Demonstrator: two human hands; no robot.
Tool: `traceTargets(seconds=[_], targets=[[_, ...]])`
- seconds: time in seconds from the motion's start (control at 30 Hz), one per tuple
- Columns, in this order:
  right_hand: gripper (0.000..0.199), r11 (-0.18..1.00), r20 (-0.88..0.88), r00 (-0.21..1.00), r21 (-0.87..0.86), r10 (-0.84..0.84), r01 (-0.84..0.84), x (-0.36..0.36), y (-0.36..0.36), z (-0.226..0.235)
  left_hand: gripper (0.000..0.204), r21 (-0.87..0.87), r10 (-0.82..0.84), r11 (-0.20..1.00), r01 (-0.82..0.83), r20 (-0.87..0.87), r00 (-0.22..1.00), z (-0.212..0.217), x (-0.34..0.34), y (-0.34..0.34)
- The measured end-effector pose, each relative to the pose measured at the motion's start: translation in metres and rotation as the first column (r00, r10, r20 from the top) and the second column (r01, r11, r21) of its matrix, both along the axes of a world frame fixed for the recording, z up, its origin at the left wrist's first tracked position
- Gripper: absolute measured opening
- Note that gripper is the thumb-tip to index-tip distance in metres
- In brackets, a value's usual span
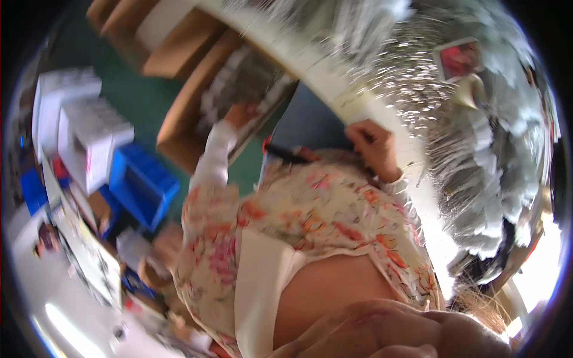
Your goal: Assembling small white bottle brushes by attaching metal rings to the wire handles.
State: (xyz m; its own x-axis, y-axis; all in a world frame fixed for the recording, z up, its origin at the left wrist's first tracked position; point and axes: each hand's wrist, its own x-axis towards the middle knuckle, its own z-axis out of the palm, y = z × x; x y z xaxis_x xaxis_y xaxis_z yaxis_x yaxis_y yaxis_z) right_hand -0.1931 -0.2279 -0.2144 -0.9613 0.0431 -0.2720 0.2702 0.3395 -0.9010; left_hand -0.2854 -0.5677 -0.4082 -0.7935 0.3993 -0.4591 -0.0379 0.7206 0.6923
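Note:
The whole picture is blurred by motion. My left hand (241,113) reaches out in a floral sleeve and holds the near edge of a flat grey pack (250,89), which lies in an open cardboard box (179,128). My right hand (373,146) rests with curled fingers against the edge of a white table (334,83); whether it holds anything is not clear. A thin dark stick with a red end (286,156) lies across my chest between the two hands.
Heaps of silvery-grey pieces (477,155) cover the table on the right, with a red-and-white card (459,59) among them. To the left are blue bins (140,185), white boxes (83,131) and more cardboard boxes (173,51) on a green floor (134,98).

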Motion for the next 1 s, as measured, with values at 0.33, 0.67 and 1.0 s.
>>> traceTargets(seconds=[0.33,0.67,1.0], targets=[[0.012,0.946,-0.203,0.937,-0.1,0.284,-0.308,-0.004,0.033,0.021,0.036,0.411,-0.381,0.809,0.419,-0.176,0.908,0.336,-0.162,0.145],[0.008,0.964,-0.417,0.908,0.251,0.032,0.082,0.026,0.147,0.107,0.035,-0.538,-0.517,0.784,0.31,-0.288,0.806,0.26,-0.411,0.386],[0.011,0.744,-0.361,0.933,0.625,0.007,0.236,0.029,0.265,0.146,0.019,-0.471,-0.339,0.856,0.211,-0.206,0.918,0.2,-0.461,0.388]])
